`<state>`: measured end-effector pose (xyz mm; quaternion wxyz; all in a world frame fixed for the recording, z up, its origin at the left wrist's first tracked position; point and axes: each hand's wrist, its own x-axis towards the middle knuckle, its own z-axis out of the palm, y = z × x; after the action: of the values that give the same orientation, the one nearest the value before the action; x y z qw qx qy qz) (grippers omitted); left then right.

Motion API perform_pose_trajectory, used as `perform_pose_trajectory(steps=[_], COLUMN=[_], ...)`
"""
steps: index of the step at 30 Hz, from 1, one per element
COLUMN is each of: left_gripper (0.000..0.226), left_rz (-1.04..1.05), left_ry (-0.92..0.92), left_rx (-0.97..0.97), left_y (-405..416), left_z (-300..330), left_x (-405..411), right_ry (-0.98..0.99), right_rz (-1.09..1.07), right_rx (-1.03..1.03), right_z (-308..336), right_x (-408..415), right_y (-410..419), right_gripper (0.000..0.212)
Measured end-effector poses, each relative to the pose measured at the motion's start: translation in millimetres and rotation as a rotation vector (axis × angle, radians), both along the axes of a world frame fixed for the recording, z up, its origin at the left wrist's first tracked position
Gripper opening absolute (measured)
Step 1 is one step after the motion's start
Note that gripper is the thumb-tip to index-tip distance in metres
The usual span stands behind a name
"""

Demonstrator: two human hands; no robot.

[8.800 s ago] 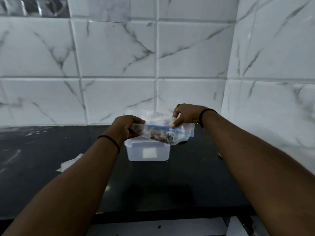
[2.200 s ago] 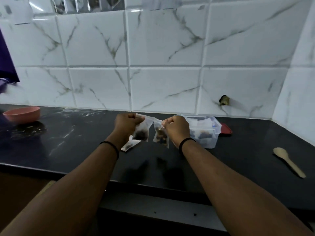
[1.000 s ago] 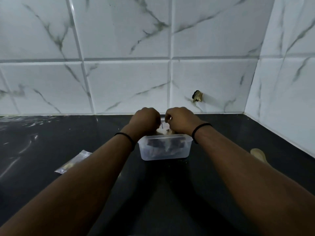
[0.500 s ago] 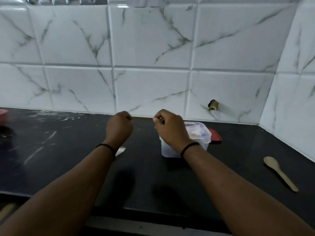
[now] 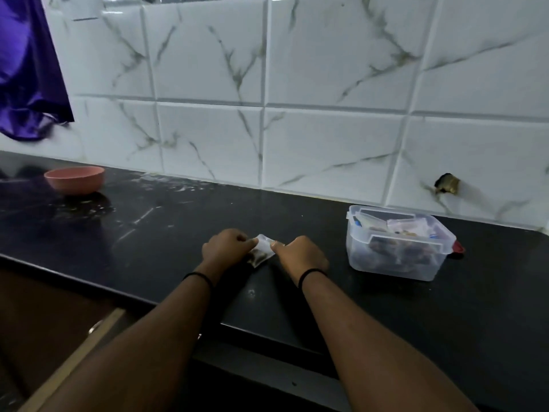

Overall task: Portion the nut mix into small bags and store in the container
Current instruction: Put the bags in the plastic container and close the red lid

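Head view. At the centre of the frame, both hands meet over a small bag (image 5: 261,253) lying on the black counter (image 5: 386,307). The left hand (image 5: 224,248) sits just left of centre with its fingers curled, thumb and fingertips pinching the bag's left upper edge. The right hand (image 5: 300,253) sits just right of centre, likewise curled, its thumb and forefinger pinching the bag's right upper edge. The bag is clear plastic; dark nut mix shows in its lower part, between the two hands. Each wrist carries a thin black band (image 5: 198,278), and both bare forearms run down to the lower edge of the frame.

At the right of the frame, near the right hand but apart from it, stands an open, clear plastic container (image 5: 398,248) on the counter. Several small filled bags (image 5: 398,226) lie inside it, with dark nuts visible through its wall. A red lid (image 5: 457,248) peeks out from behind the container's right corner.

At the left of the frame, a pink bowl (image 5: 74,179) rests on the counter close to the wall. A purple cloth (image 5: 26,69) hangs in the upper left corner. White marble-patterned tiles (image 5: 326,99) fill the upper half of the frame; a small brass fitting (image 5: 447,183) protrudes from the tiles above the container.
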<state>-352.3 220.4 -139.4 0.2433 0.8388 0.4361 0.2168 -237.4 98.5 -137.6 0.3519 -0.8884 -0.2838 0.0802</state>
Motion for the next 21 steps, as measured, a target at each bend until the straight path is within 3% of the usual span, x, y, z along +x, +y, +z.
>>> perform_pose_trajectory(steps=[4,9,12,16,20,21], left_gripper=[0.027,0.028,0.027,0.009,0.01,0.011], left_rz=[-0.027,-0.151,-0.284,-0.353,-0.425,-0.442], left_ry=[-0.113,-0.627,-0.606,-0.576,-0.53,-0.519], left_rx=[-0.142,-0.498,-0.543,-0.478,-0.434,-0.432], left_y=[0.4,-19.1,-34.3,-55.8,-72.3,-79.4], left_z=[-2.3,13.2,27.6,38.8,45.4,48.4], left_x=[9.1,13.4,16.4,30.0,47.8,53.3], right_ry=[0.021,0.256,0.27,0.266,0.238,0.209], right_rz=[-0.05,0.0,0.067,0.083,0.06,0.059], right_rx=[0.125,0.575,0.663,0.75,0.786,0.778], right_z=[-5.5,-11.0,-8.6,-0.4,7.2,10.2], right_x=[1.0,0.9,4.3,9.4,19.5,22.9], right_y=[1.0,-8.7,-22.4,-53.4,-84.7,-93.3], right_gripper=[0.026,0.005,0.015,0.015,0.004,0.01])
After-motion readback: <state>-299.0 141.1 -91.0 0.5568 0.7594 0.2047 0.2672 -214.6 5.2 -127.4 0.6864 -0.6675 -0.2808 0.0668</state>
